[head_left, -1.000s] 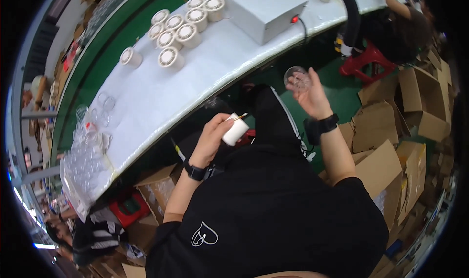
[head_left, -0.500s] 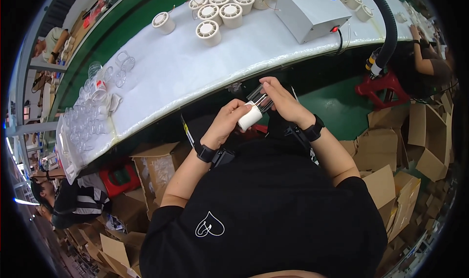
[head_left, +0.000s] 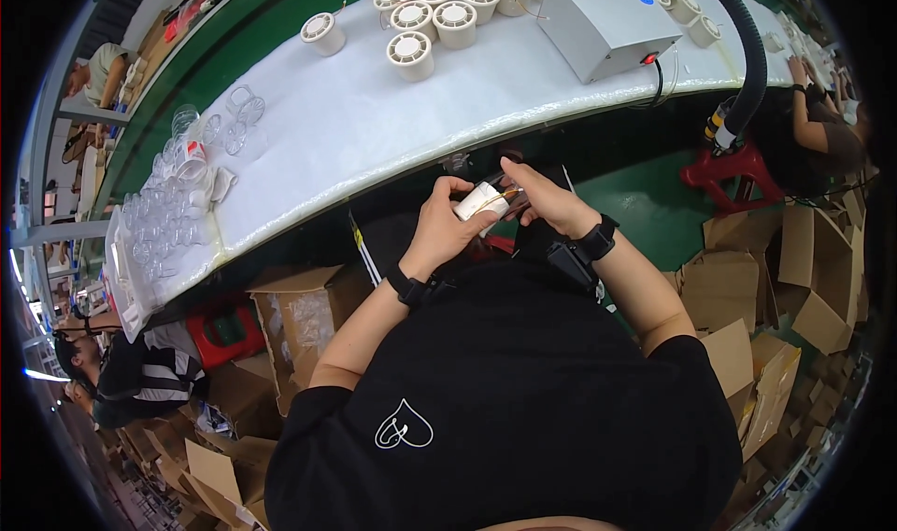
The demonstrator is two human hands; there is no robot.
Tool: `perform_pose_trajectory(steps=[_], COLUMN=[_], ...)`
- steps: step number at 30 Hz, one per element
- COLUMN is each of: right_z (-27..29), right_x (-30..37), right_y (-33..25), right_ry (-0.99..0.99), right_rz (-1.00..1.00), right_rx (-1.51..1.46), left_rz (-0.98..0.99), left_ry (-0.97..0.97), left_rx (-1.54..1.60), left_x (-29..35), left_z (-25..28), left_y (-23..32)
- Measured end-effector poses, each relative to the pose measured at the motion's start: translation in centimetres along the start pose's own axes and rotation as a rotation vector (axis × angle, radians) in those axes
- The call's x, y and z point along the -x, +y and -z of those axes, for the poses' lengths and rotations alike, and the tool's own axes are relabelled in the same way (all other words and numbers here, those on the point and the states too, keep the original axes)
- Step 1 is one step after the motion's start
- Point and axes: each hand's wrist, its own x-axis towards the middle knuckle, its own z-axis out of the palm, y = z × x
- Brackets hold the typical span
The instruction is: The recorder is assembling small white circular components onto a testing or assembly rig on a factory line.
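In front of my chest, at the table's near edge, my left hand [head_left: 442, 227] is closed round a white cylindrical housing [head_left: 480, 201]. A thin yellowish-brown wire runs across the housing's side. At its right end my right hand [head_left: 553, 202] wraps a clear plastic cup, mostly hidden behind the fingers. Housing and cup lie in line, tilted up to the right; whether they are joined cannot be seen. Both wrists wear black straps with small dark devices.
White round housings with slotted tops [head_left: 411, 53] stand on the white-covered table [head_left: 308, 120]. Clear cups [head_left: 168, 218] cluster at its left end. A grey metal box [head_left: 607, 27] and a black hose [head_left: 747, 55] are at right. Cardboard boxes [head_left: 719, 288] and red stools [head_left: 733, 171] stand around; co-workers sit at both sides.
The housing has turned in my left hand, so its wire now shows. My left fingers have shifted round it, and my right hand covers more of the clear cup.
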Motion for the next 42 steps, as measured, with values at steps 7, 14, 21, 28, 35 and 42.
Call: perform_pose_trajectory(steps=[7, 14, 21, 28, 35, 42], right_z=[0.0, -0.7, -1.3, -1.2, -3.9, -0.7], right_x=[-0.6, -0.3, 0.0, -0.3, -2.5, -2.8], right_y=[0.1, 0.2, 0.8, 0.7, 0.0, -7.7], right_ry=[-0.163, -0.120, 0.045, -0.047, -0.216, 0.263], right_rz=[-0.022, -0.021, 0.199, 0.444, 0.525, 0.808], right_rx=[-0.107, 0.015, 0.163, 0.325, -0.116, 0.227], left_rz=[-0.089, -0.225, -0.146, -0.244, -0.470, -0.284], left_ry=[-0.119, -0.149, -0.174, -0.113, 0.035, 0.365], left_rx=[0.319, 0.060, 0.158, 0.153, -0.105, -0.502], left_x=[0.5, 0.6, 1.0, 1.7, 0.5, -7.5], left_z=[-0.2, 0.4, 0.6, 0.4, 2.1, 15.1], left_y=[-0.6, 0.2, 0.6, 1.9, 3.6, 8.1])
